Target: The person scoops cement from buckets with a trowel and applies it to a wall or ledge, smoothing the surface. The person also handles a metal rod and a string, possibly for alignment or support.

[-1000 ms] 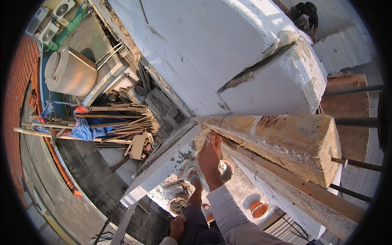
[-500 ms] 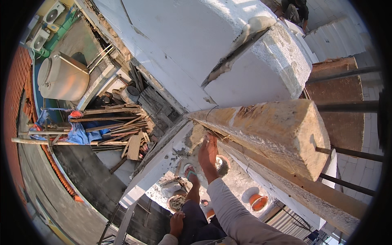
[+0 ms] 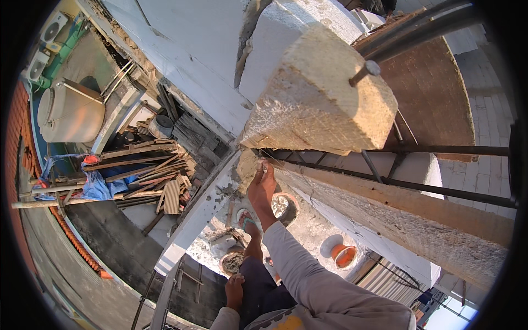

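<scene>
**Hand at the joint under the timber beam end**

From up here on the wall top, the person's right hand point(image 3: 262, 184) reaches forward to about twelve o'clock of their body, fingers drawn narrow and pressed to the corner where the rough timber beam point(image 3: 319, 102) meets the white plastered wall point(image 3: 192, 66). Whether anything small is pinched in that grip I cannot tell; the fingertips are buried against the mortar. The left hand point(image 3: 235, 287) hangs low at six o'clock, loosely curled beside the dark trousers, and I see nothing in it.

As a judgement, the work looks well along: the beam end sits in place, a nail point(image 3: 363, 71) stands out of its face at one o'clock, dark steel bars point(image 3: 418, 184) run off toward three o'clock, and a long plank point(image 3: 418, 220) lies beneath them. The joint at the hand appears ragged, so finishing there seems left.

No labels or signs are readable. Far below: a pale water tank point(image 3: 71, 113) at ten o'clock, a blue tarpaulin point(image 3: 99, 187) and a pile of scrap timber point(image 3: 154, 176) at nine, and an orange bucket point(image 3: 344, 256) at four.
</scene>
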Available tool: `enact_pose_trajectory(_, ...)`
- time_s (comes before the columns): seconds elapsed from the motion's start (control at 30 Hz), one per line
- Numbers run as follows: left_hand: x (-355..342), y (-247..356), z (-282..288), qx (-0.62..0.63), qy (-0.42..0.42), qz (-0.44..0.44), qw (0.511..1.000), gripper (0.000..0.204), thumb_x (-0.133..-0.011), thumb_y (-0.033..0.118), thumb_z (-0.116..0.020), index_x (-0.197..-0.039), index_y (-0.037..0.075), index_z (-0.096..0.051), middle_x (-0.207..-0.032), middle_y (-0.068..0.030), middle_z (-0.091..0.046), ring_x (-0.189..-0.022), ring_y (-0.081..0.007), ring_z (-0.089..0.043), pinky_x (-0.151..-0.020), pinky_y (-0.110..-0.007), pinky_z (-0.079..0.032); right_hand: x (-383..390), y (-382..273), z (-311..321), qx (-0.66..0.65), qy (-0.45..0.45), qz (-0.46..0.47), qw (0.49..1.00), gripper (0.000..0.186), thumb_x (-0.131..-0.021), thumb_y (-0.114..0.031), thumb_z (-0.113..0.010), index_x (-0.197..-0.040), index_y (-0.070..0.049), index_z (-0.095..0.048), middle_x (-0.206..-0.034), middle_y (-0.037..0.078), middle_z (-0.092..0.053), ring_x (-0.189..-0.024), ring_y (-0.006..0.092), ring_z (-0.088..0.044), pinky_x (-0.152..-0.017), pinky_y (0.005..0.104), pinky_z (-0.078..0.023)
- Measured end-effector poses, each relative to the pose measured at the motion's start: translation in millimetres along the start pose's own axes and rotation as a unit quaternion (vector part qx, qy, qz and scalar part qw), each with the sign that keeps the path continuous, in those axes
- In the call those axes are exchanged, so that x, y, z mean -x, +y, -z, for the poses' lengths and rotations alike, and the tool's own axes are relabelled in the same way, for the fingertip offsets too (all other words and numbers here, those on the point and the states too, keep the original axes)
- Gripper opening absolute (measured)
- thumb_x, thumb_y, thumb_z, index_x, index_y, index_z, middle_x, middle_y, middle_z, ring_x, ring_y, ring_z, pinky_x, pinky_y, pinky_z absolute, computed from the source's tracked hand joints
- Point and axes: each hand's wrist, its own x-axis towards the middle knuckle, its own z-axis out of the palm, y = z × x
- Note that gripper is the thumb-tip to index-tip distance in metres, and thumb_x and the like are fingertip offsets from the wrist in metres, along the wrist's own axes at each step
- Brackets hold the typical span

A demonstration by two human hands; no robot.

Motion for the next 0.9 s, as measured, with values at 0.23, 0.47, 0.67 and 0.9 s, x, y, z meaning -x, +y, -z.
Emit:
enact_pose_trajectory(0.23, 9.6, -11.3, 1.9, -0.039, 0.007, -0.011, 0.999, 0.033, -0.101, 0.021, -0.056, -0.112, -0.008, -0.067, -0.099, -0.0135, -0.073, -0.09, -0.0192, -0.07, -0.086, -0.033, -0.054, 1.0, -15.7, 3.5, -0.02, -0.013, -0.047, 0.999, 0.021, -0.108, -0.015, -0.051, -0.125, -0.006, -0.058, -0.112, 0.026, -0.069, -0.105, 0.045, -0.068, -0.086, 0.0469, -0.053)
enact_pose_trajectory(0.47, 12.4, -18.3, 1.3, 0.011, 0.017, -0.007, 1.0, 0.029, -0.101, 0.019, -0.057, -0.11, -0.006, -0.068, -0.099, -0.0121, -0.073, -0.089, -0.0189, -0.07, -0.086, -0.032, -0.054, 0.9, -38.7, 4.9, -0.022, -0.011, 0.029, 0.999, 0.019, -0.107, -0.012, -0.051, -0.122, -0.002, -0.057, -0.115, 0.027, -0.068, -0.107, 0.0468, -0.065, -0.089, 0.0474, -0.053)
enact_pose_trajectory(0.67, 9.7, -16.9, -0.7, -0.004, 0.011, -0.026, 1.0, 0.028, -0.101, 0.019, -0.056, -0.108, -0.006, -0.068, -0.098, -0.0118, -0.073, -0.089, -0.0191, -0.071, -0.086, -0.033, -0.054, 3.2, -20.9, 2.0, -0.023, -0.055, -0.006, 0.998, 0.027, -0.102, -0.003, -0.05, -0.128, -0.001, -0.055, -0.126, 0.027, -0.062, -0.116, 0.0474, -0.06, -0.098, 0.0499, -0.049)
enact_pose_trajectory(0.9, 13.7, -20.4, 2.6, -0.007, 0.01, -0.017, 1.0, 0.03, -0.101, 0.02, -0.056, -0.11, -0.007, -0.068, -0.099, -0.0124, -0.073, -0.09, -0.0201, -0.071, -0.086, -0.033, -0.054, -9.3, 1.6, -17.3, 0.089, -0.059, 0.031, 0.994, 0.033, -0.103, -0.009, -0.044, -0.132, 0.002, -0.053, -0.133, 0.028, -0.056, -0.119, 0.0474, -0.057, -0.1, 0.049, -0.048)
